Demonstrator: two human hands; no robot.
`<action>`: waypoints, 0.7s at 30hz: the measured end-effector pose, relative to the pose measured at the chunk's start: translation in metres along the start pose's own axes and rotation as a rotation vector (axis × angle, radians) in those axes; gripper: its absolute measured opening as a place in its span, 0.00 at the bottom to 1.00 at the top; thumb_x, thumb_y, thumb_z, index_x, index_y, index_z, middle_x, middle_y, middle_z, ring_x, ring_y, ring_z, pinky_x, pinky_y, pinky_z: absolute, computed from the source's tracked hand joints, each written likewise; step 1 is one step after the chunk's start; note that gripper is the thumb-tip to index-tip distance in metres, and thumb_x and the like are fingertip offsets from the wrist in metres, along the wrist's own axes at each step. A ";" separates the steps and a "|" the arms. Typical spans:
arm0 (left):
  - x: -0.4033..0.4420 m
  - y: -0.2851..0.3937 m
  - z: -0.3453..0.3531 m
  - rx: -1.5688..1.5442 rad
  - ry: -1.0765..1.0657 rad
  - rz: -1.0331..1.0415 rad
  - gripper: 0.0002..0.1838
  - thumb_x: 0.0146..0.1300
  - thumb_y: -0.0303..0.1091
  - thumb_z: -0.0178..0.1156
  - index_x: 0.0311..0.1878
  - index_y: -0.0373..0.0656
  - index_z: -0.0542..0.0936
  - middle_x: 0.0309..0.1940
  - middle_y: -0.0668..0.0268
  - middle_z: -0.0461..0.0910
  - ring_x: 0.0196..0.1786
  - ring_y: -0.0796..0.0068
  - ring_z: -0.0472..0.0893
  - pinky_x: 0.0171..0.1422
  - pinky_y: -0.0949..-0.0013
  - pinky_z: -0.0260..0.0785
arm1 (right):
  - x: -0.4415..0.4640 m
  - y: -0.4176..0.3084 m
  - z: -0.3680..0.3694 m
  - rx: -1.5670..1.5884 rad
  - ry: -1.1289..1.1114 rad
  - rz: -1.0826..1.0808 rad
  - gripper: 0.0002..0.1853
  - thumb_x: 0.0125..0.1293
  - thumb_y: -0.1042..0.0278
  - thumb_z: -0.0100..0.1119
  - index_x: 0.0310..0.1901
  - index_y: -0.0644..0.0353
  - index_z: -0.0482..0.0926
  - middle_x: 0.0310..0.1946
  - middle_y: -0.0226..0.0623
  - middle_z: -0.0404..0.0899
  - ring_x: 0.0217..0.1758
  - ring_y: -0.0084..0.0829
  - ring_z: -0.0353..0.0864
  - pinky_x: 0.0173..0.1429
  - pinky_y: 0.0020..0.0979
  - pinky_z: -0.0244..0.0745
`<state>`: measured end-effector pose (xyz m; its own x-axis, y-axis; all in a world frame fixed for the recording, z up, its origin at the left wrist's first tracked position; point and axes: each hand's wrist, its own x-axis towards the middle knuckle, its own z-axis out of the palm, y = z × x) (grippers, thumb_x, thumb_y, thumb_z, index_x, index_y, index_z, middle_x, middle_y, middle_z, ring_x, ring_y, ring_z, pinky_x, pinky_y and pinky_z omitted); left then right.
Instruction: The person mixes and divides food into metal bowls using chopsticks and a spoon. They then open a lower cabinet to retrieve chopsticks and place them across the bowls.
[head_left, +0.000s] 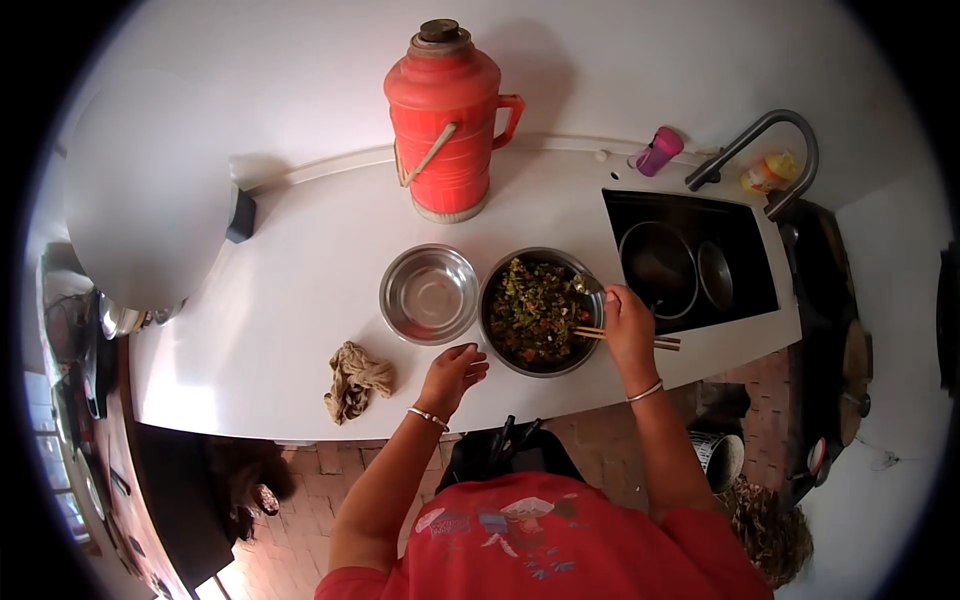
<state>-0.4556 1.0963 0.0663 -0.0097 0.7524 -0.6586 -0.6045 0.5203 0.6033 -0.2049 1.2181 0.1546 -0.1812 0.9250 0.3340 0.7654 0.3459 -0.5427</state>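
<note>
Our right hand [630, 325] pinches a spoon [587, 285] at two o'clock in the bowl [545, 374] of chopped food [540, 305]. We cannot tell whether those fingers also hold the chopsticks [590, 332], between three and four. At eight o'clock, our left hand [456, 378] holds nothing, fingers loosely curled; another bowl [430, 292] sits at nine.

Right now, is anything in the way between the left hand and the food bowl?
Nothing visible stands between the left hand and the food bowl. The other bowl sits ahead of that hand, the cloth to its left; neither blocks it.
</note>
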 end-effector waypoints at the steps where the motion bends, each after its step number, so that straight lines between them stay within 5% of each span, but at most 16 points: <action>1: 0.000 -0.002 0.006 0.008 -0.008 0.013 0.23 0.65 0.39 0.56 0.55 0.30 0.68 0.44 0.56 0.77 0.45 0.67 0.78 0.51 0.67 0.72 | -0.001 0.002 0.001 0.007 -0.010 0.007 0.08 0.66 0.72 0.52 0.41 0.65 0.77 0.33 0.46 0.79 0.34 0.44 0.79 0.40 0.37 0.74; 12: 0.010 -0.008 0.028 0.055 0.022 0.126 0.10 0.62 0.29 0.58 0.39 0.37 0.68 0.32 0.64 0.73 0.31 0.74 0.78 0.38 0.73 0.76 | -0.004 -0.002 0.015 -0.084 -0.091 -0.017 0.08 0.65 0.74 0.52 0.44 0.65 0.78 0.34 0.45 0.79 0.37 0.43 0.79 0.41 0.36 0.74; 15: 0.009 -0.013 0.024 0.135 -0.011 0.149 0.09 0.64 0.29 0.57 0.41 0.37 0.68 0.33 0.63 0.75 0.33 0.73 0.79 0.41 0.71 0.76 | -0.001 -0.001 0.020 -0.109 -0.087 -0.005 0.08 0.66 0.73 0.51 0.43 0.65 0.78 0.33 0.45 0.79 0.36 0.43 0.79 0.40 0.36 0.74; 18: 0.006 -0.018 0.025 0.125 0.007 0.164 0.09 0.64 0.29 0.56 0.41 0.37 0.67 0.32 0.63 0.75 0.31 0.73 0.79 0.41 0.71 0.76 | 0.004 0.003 0.027 -0.125 -0.142 0.133 0.09 0.67 0.71 0.50 0.41 0.65 0.78 0.28 0.42 0.80 0.29 0.36 0.80 0.34 0.33 0.75; 20: 0.005 -0.019 0.026 0.114 0.008 0.178 0.08 0.64 0.28 0.56 0.41 0.37 0.67 0.32 0.63 0.75 0.31 0.73 0.79 0.41 0.71 0.76 | 0.008 0.014 0.036 0.319 -0.162 0.530 0.11 0.67 0.70 0.49 0.39 0.68 0.78 0.22 0.40 0.79 0.22 0.30 0.78 0.28 0.29 0.74; 21: 0.005 -0.020 0.026 0.103 0.006 0.191 0.08 0.64 0.28 0.56 0.41 0.38 0.67 0.31 0.63 0.75 0.31 0.73 0.79 0.41 0.71 0.76 | 0.010 0.014 0.036 0.320 -0.164 0.528 0.11 0.67 0.70 0.49 0.39 0.68 0.78 0.22 0.40 0.79 0.22 0.30 0.78 0.28 0.29 0.74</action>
<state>-0.4232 1.1004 0.0628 -0.1211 0.8393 -0.5300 -0.5068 0.4068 0.7600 -0.2183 1.2380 0.1222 0.0583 0.9869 -0.1502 0.5595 -0.1569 -0.8139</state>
